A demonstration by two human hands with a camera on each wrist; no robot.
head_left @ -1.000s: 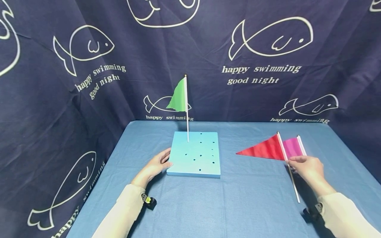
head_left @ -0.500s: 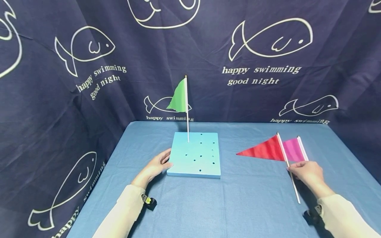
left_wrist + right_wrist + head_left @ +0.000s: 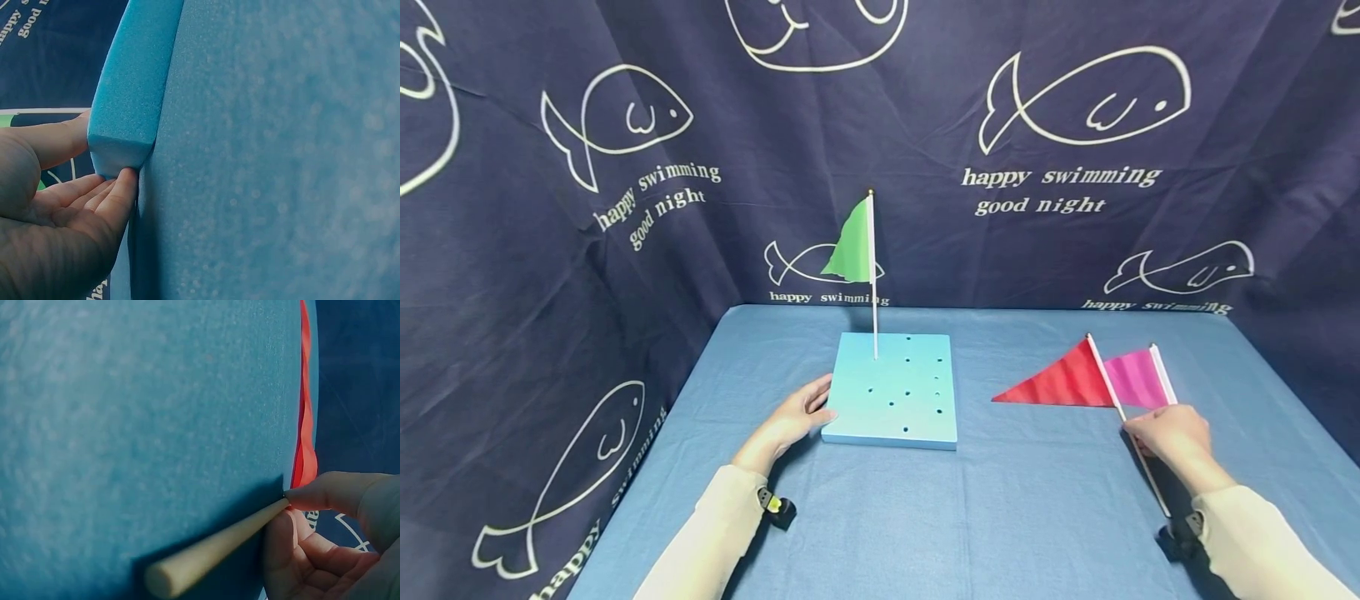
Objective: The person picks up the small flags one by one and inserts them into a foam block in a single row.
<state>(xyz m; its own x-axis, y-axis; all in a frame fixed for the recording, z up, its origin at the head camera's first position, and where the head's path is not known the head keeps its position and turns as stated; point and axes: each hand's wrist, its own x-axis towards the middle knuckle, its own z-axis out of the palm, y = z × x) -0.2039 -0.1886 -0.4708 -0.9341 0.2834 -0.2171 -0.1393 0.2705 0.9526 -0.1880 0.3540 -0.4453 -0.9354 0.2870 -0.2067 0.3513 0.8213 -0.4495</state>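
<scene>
A light blue foam board (image 3: 857, 423) with several small holes lies on the table. My left hand (image 3: 793, 417) holds it at its near left side, thumb on top and fingertips against the side, as the left wrist view of the board (image 3: 131, 81) shows. A green flag (image 3: 852, 248) stands upright in the board's far part. To the right, my right hand (image 3: 1172, 435) pinches the white stick of a red triangular flag (image 3: 1060, 379) between thumb and index finger. In the right wrist view the stick's bare end (image 3: 206, 556) points past the fingers, close over the cloth.
A magenta flag (image 3: 1137, 379) lies just behind the red one, partly covered by it; my right hand hides its lower stick. Blue cloth (image 3: 1022, 508) covers the table. A dark curtain (image 3: 917, 117) with fish drawings hangs behind and at the left.
My right hand has slid down the red flag's stick. The flag has since turned slightly, its top leftward and its lower end rightward. My left hand stays on the board.
</scene>
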